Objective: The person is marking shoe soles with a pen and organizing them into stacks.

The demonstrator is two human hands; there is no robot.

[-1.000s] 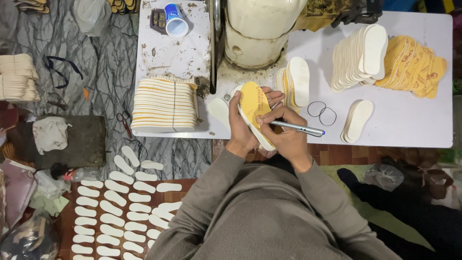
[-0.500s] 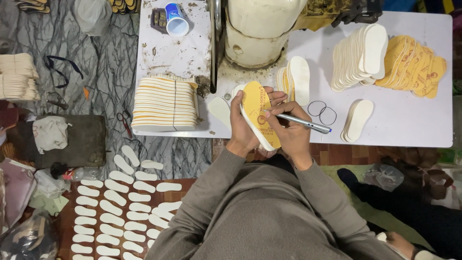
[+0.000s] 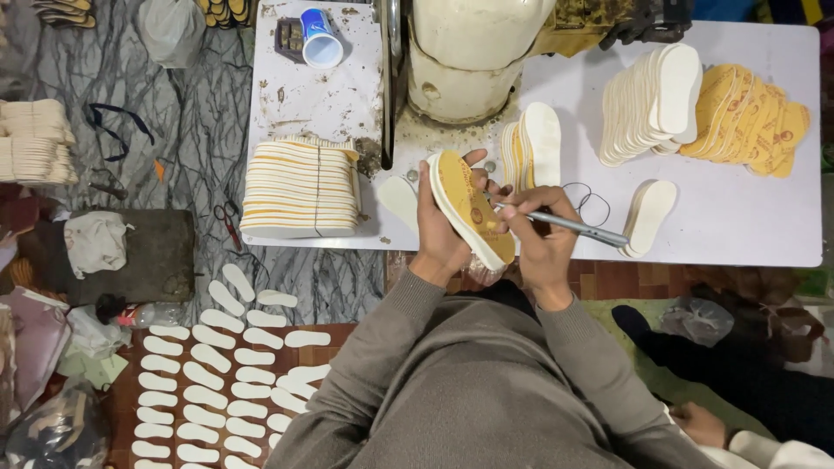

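My left hand [image 3: 437, 227] grips a yellow-topped shoe insole [image 3: 467, 207] with a white foam edge, holding it tilted over the near edge of the white table [image 3: 747, 226]. My right hand [image 3: 540, 233] holds a silver pen [image 3: 580, 228], its tip resting on the insole's yellow face. Two more insoles [image 3: 532, 141] stand on edge just behind my hands.
A bundle of stacked insoles [image 3: 300, 187] lies left of my hands. White insoles [image 3: 651, 100] and yellow ones [image 3: 751, 117] fan out at the right. A cream machine body [image 3: 473, 52] and a blue cup [image 3: 320, 36] stand behind. Several white cut-outs [image 3: 217, 373] cover the floor.
The pen tip has moved left onto the insole. My left hand has tilted the insole a little; little else differs.
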